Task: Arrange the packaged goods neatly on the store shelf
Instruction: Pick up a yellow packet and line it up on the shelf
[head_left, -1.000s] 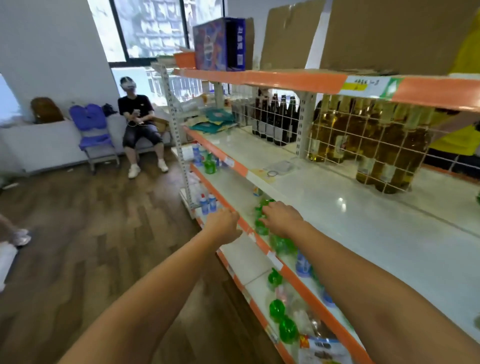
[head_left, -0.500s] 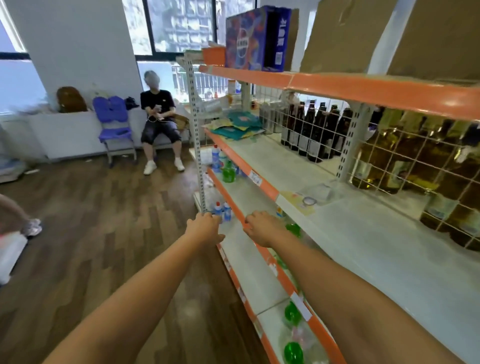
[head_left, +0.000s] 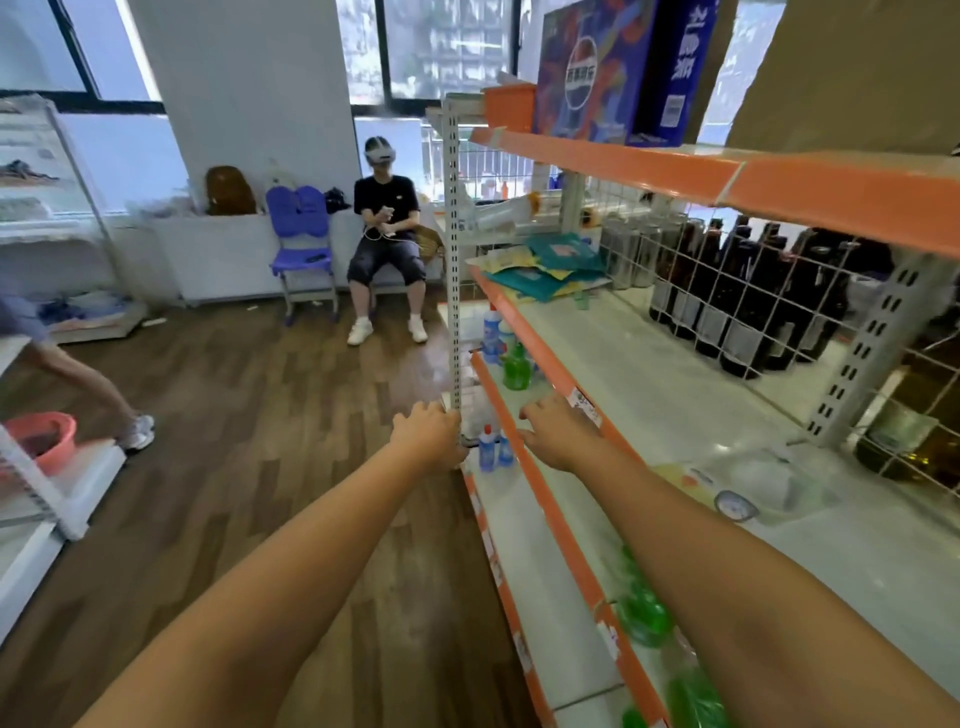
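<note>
Reaching toward the far end of the lower shelf (head_left: 524, 525), both arms out, nothing held. Left hand (head_left: 431, 434) seen from the back, fingers look curled under near the upright post (head_left: 455, 260); can't tell if it touches. Right hand (head_left: 558, 434) flat, fingers extended together, resting at the orange shelf edge (head_left: 550, 512). Goods: small blue bottles (head_left: 493, 449) just between the hands, green bottle (head_left: 516, 366) farther back, teal packets (head_left: 545, 262) far on the middle shelf. Risk: bottles stand close to the open left edge, a sideways sweep likely tips them to the floor. Readable: Pepsi logo with Chinese text on the blue carton (head_left: 597, 73) up top; price tags too blurred.
</note>
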